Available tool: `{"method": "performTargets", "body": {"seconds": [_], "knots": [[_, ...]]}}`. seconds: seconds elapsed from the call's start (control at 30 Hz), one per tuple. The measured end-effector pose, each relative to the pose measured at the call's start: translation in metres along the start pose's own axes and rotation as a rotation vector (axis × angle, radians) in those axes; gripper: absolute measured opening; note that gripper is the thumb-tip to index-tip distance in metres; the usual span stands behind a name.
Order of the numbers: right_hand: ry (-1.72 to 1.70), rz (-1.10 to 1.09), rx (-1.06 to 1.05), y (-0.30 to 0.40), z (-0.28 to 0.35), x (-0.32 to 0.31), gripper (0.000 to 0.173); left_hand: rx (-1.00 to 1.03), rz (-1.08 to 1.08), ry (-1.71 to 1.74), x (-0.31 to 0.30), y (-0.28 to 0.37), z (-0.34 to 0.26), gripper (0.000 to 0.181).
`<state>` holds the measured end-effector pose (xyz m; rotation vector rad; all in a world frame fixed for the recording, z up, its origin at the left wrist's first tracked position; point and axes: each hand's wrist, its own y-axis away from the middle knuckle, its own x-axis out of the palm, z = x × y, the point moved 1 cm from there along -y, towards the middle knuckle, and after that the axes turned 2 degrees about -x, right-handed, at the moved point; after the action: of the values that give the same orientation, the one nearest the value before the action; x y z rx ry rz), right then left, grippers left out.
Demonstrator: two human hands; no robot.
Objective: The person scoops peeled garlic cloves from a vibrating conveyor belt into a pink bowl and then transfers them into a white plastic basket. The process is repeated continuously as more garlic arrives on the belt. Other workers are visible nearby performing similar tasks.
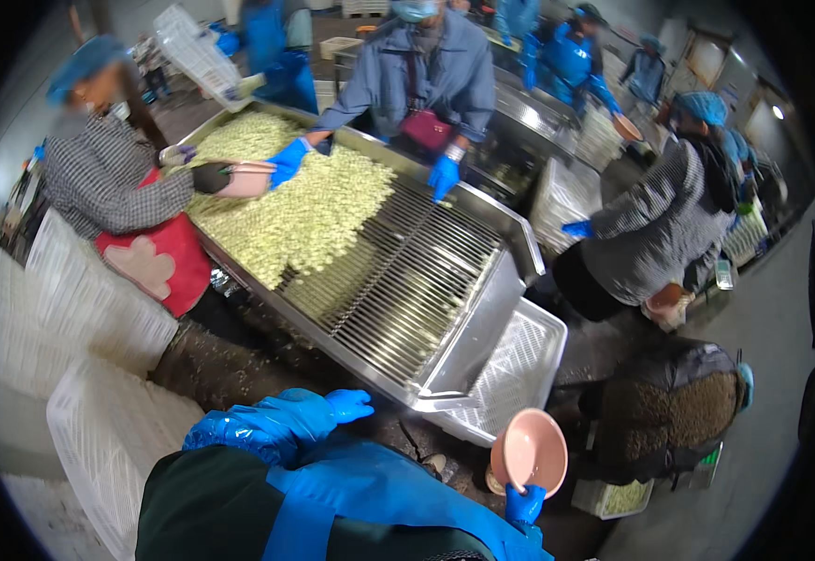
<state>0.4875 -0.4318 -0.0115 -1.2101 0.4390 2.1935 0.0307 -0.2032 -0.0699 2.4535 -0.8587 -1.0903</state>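
Observation:
My right hand point(525, 503), in a blue glove, grips the rim of a pink plastic bowl point(551, 449). The bowl is tilted and looks empty inside. My left hand point(347, 405), gloved in blue too, holds nothing beside the near edge of a stainless steel sorting table point(379, 382). Pale green chopped pieces point(288, 217), too small to identify, cover the table's far left part. Its near right part is a grate of metal bars point(407, 280), with some pieces along the bars. Under the metal chute point(474, 333) sits a white perforated plastic crate point(519, 357).
Stacked white crates point(106, 428) stand at my left. Across the table a person point(425, 77) reaches over the pieces; another point(120, 168) stands at its left side. At right, one person point(660, 217) stands and another point(667, 414) bends near a crate of pieces point(625, 498).

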Motion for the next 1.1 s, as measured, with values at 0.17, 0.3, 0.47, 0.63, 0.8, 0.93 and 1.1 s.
{"method": "performTargets", "body": {"seconds": [0.17,0.3,0.47,0.63,0.8,0.93,1.1], "knots": [[-0.187,0.005,-0.490,0.002,0.183,0.036,0.026,-0.225,-0.096,0.161,-0.047,0.098,0.120,0.051],[-0.252,0.190,-0.746,0.015,0.278,0.091,0.027,-0.358,-0.201,0.069,-0.041,0.152,0.244,0.049],[-0.146,0.380,-0.679,0.026,0.325,0.100,0.030,-0.593,-0.311,0.325,-0.025,0.200,0.255,0.054],[-0.086,0.437,-0.593,-0.006,0.331,0.112,0.032,-0.613,-0.365,0.515,-0.016,0.207,0.238,0.050],[0.004,0.437,-0.588,-0.032,0.350,0.119,0.028,-0.584,-0.210,0.603,-0.012,0.181,0.257,0.038],[-0.045,0.503,-0.663,-0.050,0.380,0.161,0.031,-0.210,-0.355,-0.089,0.007,0.184,0.352,0.031],[-0.059,0.596,-0.655,-0.075,0.410,0.184,0.029,-0.545,-0.336,0.347,-0.072,0.190,0.318,0.044]]}}
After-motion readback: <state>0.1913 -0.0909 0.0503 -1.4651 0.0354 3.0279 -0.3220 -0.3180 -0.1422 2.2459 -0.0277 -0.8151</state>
